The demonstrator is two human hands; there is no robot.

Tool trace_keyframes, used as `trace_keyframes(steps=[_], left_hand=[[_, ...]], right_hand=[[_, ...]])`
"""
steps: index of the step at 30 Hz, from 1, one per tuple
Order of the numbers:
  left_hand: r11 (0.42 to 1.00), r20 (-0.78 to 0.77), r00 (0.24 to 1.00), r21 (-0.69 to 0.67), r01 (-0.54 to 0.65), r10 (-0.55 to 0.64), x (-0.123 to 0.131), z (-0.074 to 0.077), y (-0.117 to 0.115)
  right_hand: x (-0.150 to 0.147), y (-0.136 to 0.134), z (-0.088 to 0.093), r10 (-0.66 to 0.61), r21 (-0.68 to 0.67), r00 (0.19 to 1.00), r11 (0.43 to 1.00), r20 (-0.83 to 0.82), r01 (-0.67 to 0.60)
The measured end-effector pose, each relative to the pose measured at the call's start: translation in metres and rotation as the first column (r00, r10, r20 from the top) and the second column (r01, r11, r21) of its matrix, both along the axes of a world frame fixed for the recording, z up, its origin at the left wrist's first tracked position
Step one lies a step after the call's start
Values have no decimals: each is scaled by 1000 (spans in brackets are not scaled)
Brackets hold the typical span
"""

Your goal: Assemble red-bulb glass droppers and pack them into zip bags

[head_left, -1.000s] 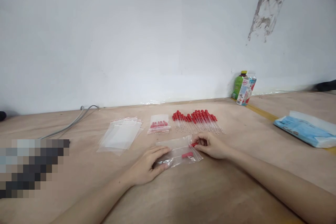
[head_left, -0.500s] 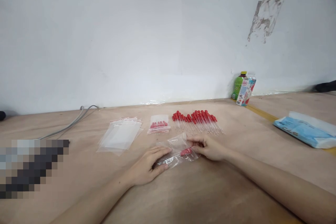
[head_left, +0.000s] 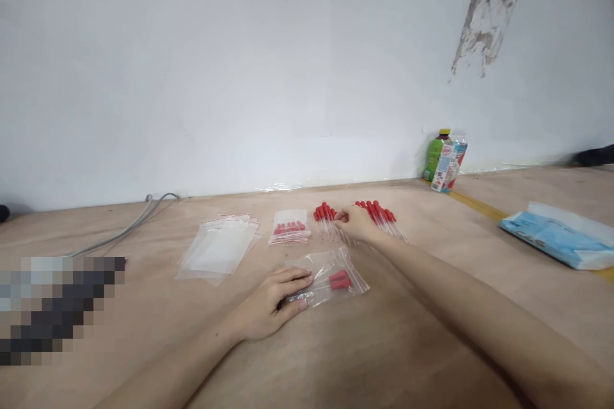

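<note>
A clear plastic bag [head_left: 320, 263] lies on the table with red-bulbed droppers [head_left: 340, 280] inside, their bulbs toward its right end. My left hand [head_left: 281, 297] rests on the bag's left end, thumb and fingers apart. Farther back, my right hand [head_left: 357, 223] reaches over the row of loose red-topped droppers [head_left: 378, 212], fingertips pinched together among them; whatever they grip is too small to make out. Left of that row sits a flat bag of red-topped droppers [head_left: 289, 227].
Flat clear bags [head_left: 220, 246] are piled at the left, near a grey cable [head_left: 129, 227]. A green bottle [head_left: 433, 156] and a carton [head_left: 449, 166] stand by the wall. At the right lies a blue package [head_left: 559, 236]. A pixelated object [head_left: 57, 307] is at the left edge.
My right hand has left the bag's right end and moved back to the loose droppers. The bag lies flatter, showing more red bulbs. My left hand has stayed on it.
</note>
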State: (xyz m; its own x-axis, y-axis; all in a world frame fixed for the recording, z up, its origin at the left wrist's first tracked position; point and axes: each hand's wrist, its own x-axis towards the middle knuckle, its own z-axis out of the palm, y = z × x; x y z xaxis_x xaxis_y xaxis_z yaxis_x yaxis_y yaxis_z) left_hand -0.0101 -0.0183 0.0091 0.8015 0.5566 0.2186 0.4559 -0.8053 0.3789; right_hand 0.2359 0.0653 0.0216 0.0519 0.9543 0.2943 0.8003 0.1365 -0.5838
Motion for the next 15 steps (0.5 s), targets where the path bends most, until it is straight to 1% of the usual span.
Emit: trace_keyframes(steps=[4,7,11,15], left_hand=[[1000,-6,1000,6,19,-19,0,1,0],[1000,-3,1000,14,26,-26,0,0,1],[1000,-21,1000,19,20,-19,0,0,1],[1000,-27,1000,17,10,-10,0,-1,2]], right_hand=[[-20,38,-9,-127,-7,991,992,44,127],[-29,56,-13,-182,-57,981,981,68,186],[-31,66,-14,-193,-123,977,971,86,203],[-25,65,-8,-203,-144,975,966,94,216]])
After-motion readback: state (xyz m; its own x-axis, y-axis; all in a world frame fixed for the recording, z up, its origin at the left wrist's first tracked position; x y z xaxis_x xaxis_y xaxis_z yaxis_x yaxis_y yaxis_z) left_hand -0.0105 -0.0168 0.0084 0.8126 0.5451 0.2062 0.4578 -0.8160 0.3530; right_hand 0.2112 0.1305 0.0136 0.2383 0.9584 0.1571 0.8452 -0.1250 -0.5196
